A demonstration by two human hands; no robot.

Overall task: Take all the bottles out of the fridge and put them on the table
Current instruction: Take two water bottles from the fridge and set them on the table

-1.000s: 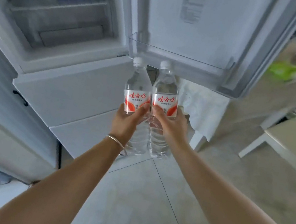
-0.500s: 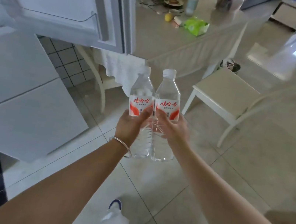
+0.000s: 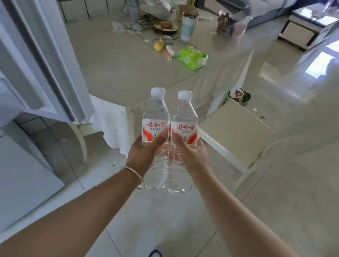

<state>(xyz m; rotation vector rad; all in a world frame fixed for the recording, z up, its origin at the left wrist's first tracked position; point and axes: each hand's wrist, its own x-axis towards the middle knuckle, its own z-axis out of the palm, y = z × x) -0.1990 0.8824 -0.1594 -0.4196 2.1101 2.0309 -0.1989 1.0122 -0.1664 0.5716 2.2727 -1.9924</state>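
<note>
The open fridge door (image 3: 33, 40), which filled the view a second ago, has slid off to the left edge. The left hand (image 3: 142, 153) grips one water bottle (image 3: 154, 126), fingers curled round its label; just beside it, the right hand (image 3: 190, 156) holds a second water bottle (image 3: 184, 128) the same way, both upright and touching. The worktop (image 3: 116, 64) now lies ahead, so setting them down seems next.

Fridge door (image 3: 33, 40) cut off left.
</note>
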